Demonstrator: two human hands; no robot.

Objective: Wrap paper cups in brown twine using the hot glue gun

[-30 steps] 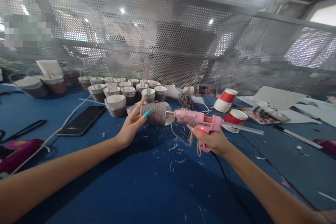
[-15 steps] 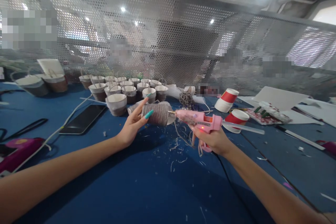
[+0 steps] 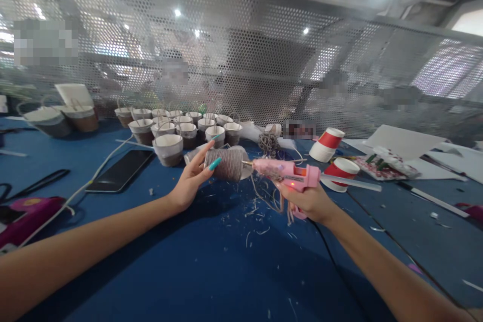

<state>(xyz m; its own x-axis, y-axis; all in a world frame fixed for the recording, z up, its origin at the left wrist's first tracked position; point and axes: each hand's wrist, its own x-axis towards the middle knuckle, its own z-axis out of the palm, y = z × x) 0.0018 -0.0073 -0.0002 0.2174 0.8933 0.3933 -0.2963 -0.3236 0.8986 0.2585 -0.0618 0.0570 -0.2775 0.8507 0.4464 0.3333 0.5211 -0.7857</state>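
Observation:
My left hand (image 3: pixel 193 179) is closed around one end of a paper cup (image 3: pixel 228 164) lying on its side and wrapped in grey-brown cord. In my right hand (image 3: pixel 306 200) is a pink hot glue gun (image 3: pixel 281 169), with a small red light glowing on its body. Its metal tip meets the cord-wrapped cup near the right end. A clear glue stick (image 3: pixel 354 182) juts out of the gun's back. Loose cord (image 3: pixel 269 202) hangs in front of and below the gun. The fingers on the far side of the cup are hidden.
Several grey-and-brown cups with cord handles (image 3: pixel 168 151) stand behind my left hand. A black phone (image 3: pixel 119 171) and white cable lie left. Red-and-white paper cups (image 3: pixel 341 170) are behind the gun at right. Scraps litter the blue table (image 3: pixel 241 271); a perforated metal screen (image 3: pixel 260 60) rises beyond.
Almost nothing differs. Both hands, the cup and the glue gun hold nearly the same position; the whole view has shifted very slightly.

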